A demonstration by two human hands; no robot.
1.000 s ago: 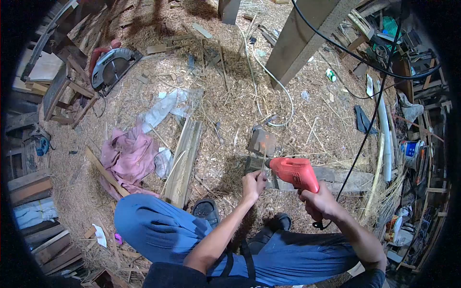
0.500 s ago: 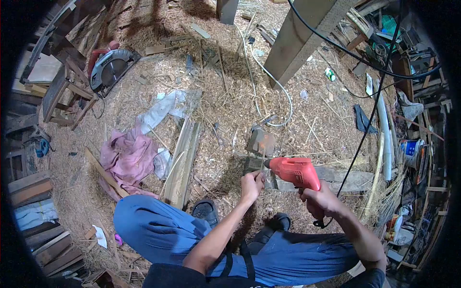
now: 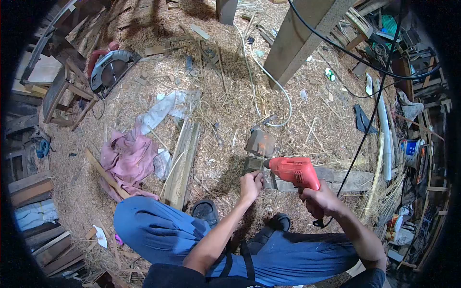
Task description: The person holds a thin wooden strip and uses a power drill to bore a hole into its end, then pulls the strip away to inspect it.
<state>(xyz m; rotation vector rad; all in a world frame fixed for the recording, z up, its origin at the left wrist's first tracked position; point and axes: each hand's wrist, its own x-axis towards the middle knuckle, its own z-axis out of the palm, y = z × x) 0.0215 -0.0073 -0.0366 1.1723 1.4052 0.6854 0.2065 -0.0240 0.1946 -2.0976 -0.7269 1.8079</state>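
- little has changed in the last second: the red drill (image 3: 294, 171) sits almost where it was, nose pointing left, and the left hand (image 3: 250, 188) has edged only slightly toward the person — so the work looks steady.
- the right hand (image 3: 321, 199) has its grip wrapped fully around the drill's handle, above the floor on the person's right side.
- the left hand's grip is nearly closed, fingertips apparently pinching the near end of a thin strip (image 3: 263, 151), just by the drill's nose.
- the strip runs up across the block (image 3: 257, 142); a darker block (image 3: 251, 164) lies just beyond the left hand, and a weathered board (image 3: 342, 178) extends right, partly behind the drill.
- hard to make out: the drill bit itself — whether it touches the strip i cannot tell.
- hidden: the trigger, under the right fingers; the left palm is turned out of sight.
- the black cord (image 3: 361, 139) leaves the top edge.
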